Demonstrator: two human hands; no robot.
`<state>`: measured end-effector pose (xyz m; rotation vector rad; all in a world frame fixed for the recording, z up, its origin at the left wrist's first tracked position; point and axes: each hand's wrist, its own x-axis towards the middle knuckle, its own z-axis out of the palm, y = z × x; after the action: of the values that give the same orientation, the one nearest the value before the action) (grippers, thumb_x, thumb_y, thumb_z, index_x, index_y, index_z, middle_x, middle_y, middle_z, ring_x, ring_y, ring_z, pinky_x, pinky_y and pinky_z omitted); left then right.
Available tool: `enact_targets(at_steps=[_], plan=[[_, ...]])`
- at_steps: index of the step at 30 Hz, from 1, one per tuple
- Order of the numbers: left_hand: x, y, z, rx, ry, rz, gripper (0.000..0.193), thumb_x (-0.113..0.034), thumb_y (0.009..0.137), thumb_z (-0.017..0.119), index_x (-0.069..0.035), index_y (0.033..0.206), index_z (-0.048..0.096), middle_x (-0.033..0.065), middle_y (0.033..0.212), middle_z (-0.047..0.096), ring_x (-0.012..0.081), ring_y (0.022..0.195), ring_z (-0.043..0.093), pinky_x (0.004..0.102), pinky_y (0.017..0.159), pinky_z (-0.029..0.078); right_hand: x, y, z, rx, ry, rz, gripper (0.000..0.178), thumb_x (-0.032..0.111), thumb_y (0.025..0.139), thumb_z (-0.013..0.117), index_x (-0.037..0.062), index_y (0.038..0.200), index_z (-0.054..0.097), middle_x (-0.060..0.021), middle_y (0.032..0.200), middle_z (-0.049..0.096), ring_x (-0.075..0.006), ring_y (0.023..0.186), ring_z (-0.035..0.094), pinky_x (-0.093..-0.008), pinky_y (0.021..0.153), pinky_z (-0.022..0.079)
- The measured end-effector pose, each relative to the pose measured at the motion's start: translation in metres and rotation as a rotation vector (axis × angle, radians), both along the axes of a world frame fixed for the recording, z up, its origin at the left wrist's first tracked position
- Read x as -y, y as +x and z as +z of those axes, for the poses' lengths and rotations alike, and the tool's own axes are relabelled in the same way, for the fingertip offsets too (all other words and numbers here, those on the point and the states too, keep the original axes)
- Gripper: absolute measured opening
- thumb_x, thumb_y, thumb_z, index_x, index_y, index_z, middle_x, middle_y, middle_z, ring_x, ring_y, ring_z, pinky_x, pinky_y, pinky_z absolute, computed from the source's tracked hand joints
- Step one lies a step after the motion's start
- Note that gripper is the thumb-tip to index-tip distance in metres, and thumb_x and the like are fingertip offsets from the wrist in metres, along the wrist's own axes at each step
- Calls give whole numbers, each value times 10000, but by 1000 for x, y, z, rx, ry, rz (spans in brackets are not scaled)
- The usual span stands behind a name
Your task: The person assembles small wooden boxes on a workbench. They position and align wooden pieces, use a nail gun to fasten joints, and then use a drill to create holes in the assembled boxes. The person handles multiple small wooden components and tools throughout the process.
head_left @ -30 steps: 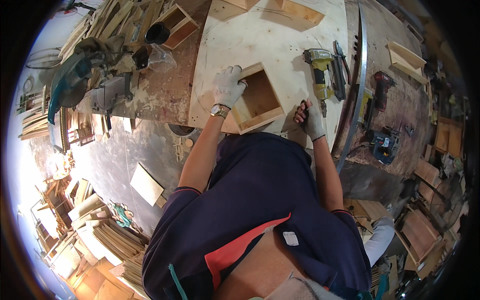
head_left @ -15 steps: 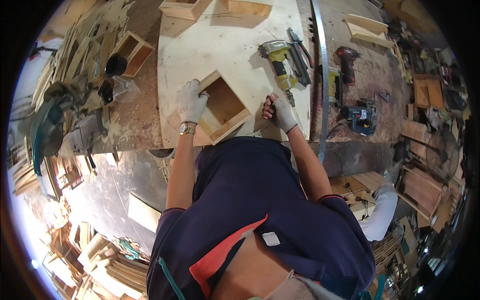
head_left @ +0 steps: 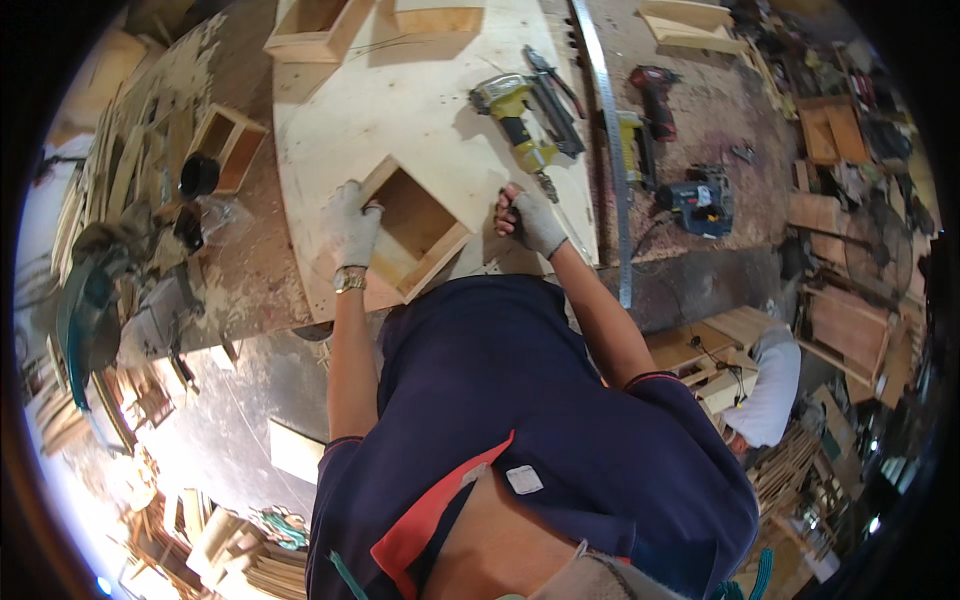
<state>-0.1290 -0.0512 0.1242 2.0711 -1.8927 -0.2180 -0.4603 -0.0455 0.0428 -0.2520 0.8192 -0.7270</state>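
A small open wooden box (head_left: pixel 437 265) lies turned at an angle on a pale plywood board (head_left: pixel 345 120), close to my body. My left hand (head_left: pixel 350 222), in a light glove with bare fingertips, grips the box's left wall, with the thumb over its rim. To the right of the box, my right hand (head_left: pixel 538 222) is closed in a similar glove. Its fingers are curled in, and what they hold, if anything, is hidden. Just beyond that hand lies a yellow-green nail gun (head_left: pixel 517 130), with pliers (head_left: pixel 553 78) beside it.
Two more wooden boxes (head_left: pixel 315 45) (head_left: pixel 438 20) stand at the board's far end. A long metal ruler (head_left: pixel 607 120) runs along its right. Farther right lie a red-black drill (head_left: pixel 655 100) and a blue jigsaw (head_left: pixel 697 205). A dark-green power saw (head_left: pixel 92 300) stands left.
The whole view has swung, so the bench sits farther left and slightly tilted. My left hand stays on the box, and my right hand stays closed beside it.
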Motion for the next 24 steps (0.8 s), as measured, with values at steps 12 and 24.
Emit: enact_targets(at_steps=[12,24], plan=[[4,2,9,62,60,33,286,-294,798,760,-112,983,641,104,956,691,305,949,683,471,824,535,1,0,-12,-25,-47,9,333,475,1099,512,191,926,506,37,654,407,-130,557,428,-341,589,437],[-5,0,7,-53,-17,63,315,-241,780,787,-97,1005,620,115,968,663,321,981,646,456,854,492,5,-4,-7,-45,-70,43,345,470,1091,536,156,948,521,-4,706,429,-165,576,443,-349,594,429]])
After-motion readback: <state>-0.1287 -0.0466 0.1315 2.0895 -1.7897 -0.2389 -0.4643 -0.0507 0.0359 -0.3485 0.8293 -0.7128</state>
